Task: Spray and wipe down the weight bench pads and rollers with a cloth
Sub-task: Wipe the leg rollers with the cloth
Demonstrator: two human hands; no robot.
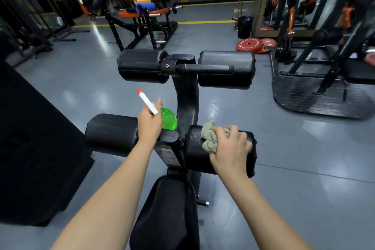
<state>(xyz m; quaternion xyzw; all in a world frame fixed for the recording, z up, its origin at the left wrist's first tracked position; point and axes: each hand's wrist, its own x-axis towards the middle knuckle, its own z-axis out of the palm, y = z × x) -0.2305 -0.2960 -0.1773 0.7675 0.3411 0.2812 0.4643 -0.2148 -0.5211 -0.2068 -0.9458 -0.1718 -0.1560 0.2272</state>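
Pressing a crumpled grey-green cloth onto the top of the near right roller, the right hand curls its fingers over the wad, back of the hand up. Part of the cloth spills out on the hand's left side and lies on the black padding. The bare right forearm reaches in from the lower right.

The left hand is closed around a spray bottle. The bottle's green body shows just past the fingers, and its white nozzle, tipped in orange, slants up and to the far left. This hand sits over the inner end of the near left roller, beside the bench's centre post; whether it touches the roller cannot be told. The left forearm runs in from the lower left.

Both near rollers flank the post. Beyond them, a second pair, the far left roller and far right roller, sit at the post's top, with a black handle lying across the right one. The bench pad fills the near centre, between the forearms.

Around the bench is a glossy grey floor. A black mat lies to the left. To the far right, red plates rest near a black bin, beside a dark rack. An orange-padded bench stands at far centre.
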